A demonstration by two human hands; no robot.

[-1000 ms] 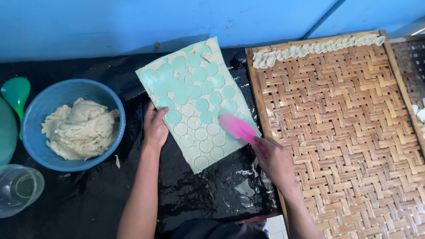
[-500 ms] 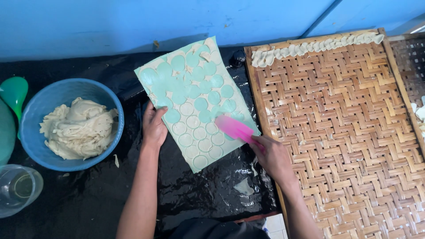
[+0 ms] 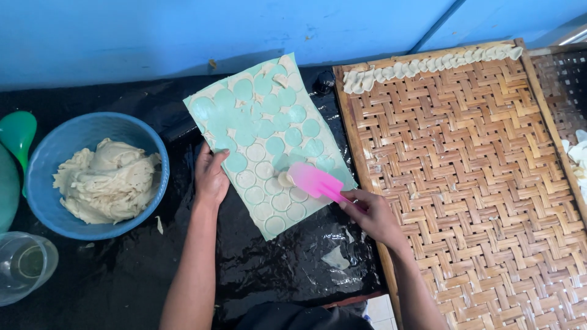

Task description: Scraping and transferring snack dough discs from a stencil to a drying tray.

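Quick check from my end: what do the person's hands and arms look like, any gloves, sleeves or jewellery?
Both the left hand and the right hand are bare: no gloves. The forearms are uncovered as far as the picture shows, with no sleeves, watch or bracelet. Rings cannot be made out.

No packages, labels, signs or screens show anywhere in the frame.
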